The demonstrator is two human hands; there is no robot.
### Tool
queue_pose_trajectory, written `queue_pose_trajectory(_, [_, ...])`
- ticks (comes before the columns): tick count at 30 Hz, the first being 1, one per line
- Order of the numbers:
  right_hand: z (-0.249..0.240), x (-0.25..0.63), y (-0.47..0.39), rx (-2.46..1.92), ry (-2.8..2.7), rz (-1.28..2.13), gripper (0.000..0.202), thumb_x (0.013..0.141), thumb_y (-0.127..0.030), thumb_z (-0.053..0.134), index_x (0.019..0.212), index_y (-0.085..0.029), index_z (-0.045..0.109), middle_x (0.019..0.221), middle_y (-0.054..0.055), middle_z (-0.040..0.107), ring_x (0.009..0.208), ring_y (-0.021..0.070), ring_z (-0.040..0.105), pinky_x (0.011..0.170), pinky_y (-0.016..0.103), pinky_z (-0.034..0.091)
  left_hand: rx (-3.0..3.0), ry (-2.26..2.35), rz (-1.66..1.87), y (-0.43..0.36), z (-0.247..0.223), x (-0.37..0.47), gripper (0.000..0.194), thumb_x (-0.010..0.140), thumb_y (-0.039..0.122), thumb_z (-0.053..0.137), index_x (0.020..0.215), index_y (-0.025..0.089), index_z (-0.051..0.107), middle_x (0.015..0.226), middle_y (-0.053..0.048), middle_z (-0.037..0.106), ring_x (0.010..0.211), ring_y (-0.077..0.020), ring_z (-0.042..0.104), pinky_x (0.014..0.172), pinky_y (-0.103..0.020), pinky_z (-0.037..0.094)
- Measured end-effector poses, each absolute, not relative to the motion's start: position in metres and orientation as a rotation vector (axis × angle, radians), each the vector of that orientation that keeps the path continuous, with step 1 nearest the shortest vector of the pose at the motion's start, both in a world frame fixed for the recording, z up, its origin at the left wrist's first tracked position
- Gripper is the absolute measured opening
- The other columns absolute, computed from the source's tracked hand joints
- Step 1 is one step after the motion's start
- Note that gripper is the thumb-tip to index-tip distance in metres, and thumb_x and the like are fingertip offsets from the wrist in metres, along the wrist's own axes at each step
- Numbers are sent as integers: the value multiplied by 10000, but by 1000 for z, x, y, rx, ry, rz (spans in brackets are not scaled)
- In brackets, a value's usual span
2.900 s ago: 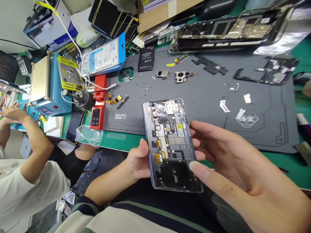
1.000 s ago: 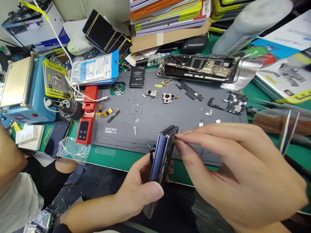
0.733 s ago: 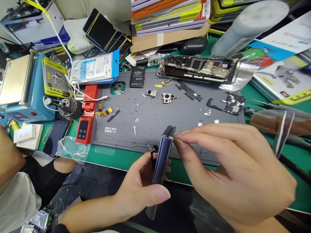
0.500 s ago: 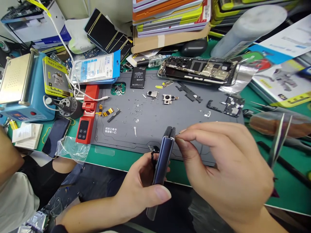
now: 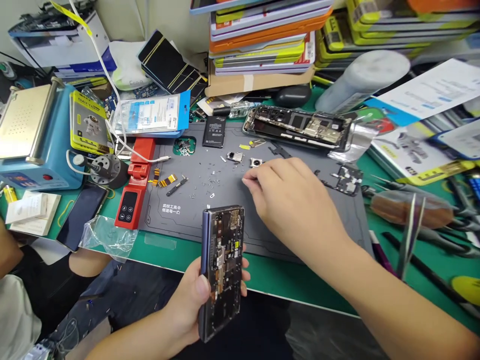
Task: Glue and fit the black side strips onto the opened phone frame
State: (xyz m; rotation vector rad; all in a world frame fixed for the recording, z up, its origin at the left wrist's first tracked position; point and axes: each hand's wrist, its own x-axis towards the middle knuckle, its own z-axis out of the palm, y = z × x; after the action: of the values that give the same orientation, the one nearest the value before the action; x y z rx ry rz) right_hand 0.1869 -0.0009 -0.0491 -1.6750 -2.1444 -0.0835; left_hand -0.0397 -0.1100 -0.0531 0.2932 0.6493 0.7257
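My left hand (image 5: 187, 295) is wrapped round a thick, dark phone (image 5: 227, 270), held nearly upright in front of the table edge. Its back is off, so boards, ribbon cables and connectors show inside. My right hand (image 5: 296, 200) hovers palm down over the grey mat (image 5: 270, 225), thumb and forefinger pinched; whether anything lies between them I cannot make out. Close to those fingertips lie a camera module (image 5: 256, 162), partly covered by the hand, and another camera module (image 5: 235, 157). Several tiny screws (image 5: 213, 174) are scattered to their left.
An opened phone (image 5: 296, 127) lies at the mat's back beside a black battery (image 5: 214, 132). A red device (image 5: 131, 200) and blue machine (image 5: 48, 135) stand left. Tweezers (image 5: 410, 235) and other tools lie right. Another person's arm (image 5: 11, 255) shows at far left.
My right hand has left the phone's top and moved left and away, over the mat. The phone has turned so its exposed inside faces me, and sits slightly further left.
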Motion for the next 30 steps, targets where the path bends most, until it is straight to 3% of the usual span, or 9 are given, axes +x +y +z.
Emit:
queue_pose_trajectory(6, [-52, 184, 1, -1648, -2245, -130, 298, 1138, -228, 523, 1019, -159, 787, 995, 131, 736, 907, 295, 609, 820, 454, 510, 249, 606, 728, -107, -55, -42, 840, 797, 748, 911, 1428, 209, 782, 1304, -125, 764, 1075, -179, 723, 992, -250, 593])
queue_pose_trajectory(11, [-47, 194, -17, -1608, -2249, -149, 286, 1122, -199, 539, 1128, -163, 822, 1101, 134, 782, 976, 302, 655, 867, 471, 559, 235, 610, 712, -105, -56, -44, 876, 779, 786, 899, 1405, 183, 790, 1278, -146, 751, 1019, -193, 714, 941, -275, 593])
queue_pose_trajectory(17, [-38, 203, -42, -1650, -2146, -103, 283, 1120, -275, 578, 1139, -121, 815, 1065, 170, 742, 934, 339, 657, 820, 523, 560, 147, 540, 695, -106, -65, -44, 915, 807, 816, 854, 1464, 188, 752, 1263, -140, 762, 984, -204, 719, 889, -296, 585])
queue_pose_trajectory(20, [-33, 200, -60, -1716, -1947, 70, 253, 1118, -335, 605, 1137, -182, 806, 1064, 115, 724, 943, 303, 691, 765, 456, 555, 77, 512, 678, -104, -65, -42, 914, 788, 812, 874, 1429, 168, 772, 1226, -134, 775, 977, -197, 710, 863, -282, 572])
queue_pose_trajectory(24, [-28, 187, -82, -1765, -1677, 545, 211, 1114, -458, 643, 1166, -329, 802, 1098, 10, 745, 830, 186, 715, 613, 324, 518, 37, 480, 645, -103, -66, -38, 957, 774, 862, 844, 1416, 155, 773, 1194, -123, 784, 955, -204, 717, 835, -291, 567])
queue_pose_trajectory(28, [-27, 173, -92, -1739, -1434, 849, 318, 1113, -578, 614, 1295, -388, 791, 1198, 10, 788, 951, 197, 792, 700, 296, 627, 52, 482, 594, -107, -69, -37, 995, 775, 912, 796, 1410, 146, 762, 1228, -146, 779, 946, -235, 715, 871, -356, 558])
queue_pose_trajectory(30, [-28, 169, -93, -1725, -1320, 943, 368, 1095, -626, 620, 1335, -404, 788, 1148, 13, 802, 876, 194, 790, 718, 311, 663, 69, 496, 578, -109, -68, -37, 991, 780, 913, 790, 1409, 149, 757, 1255, -155, 775, 951, -241, 715, 891, -375, 554])
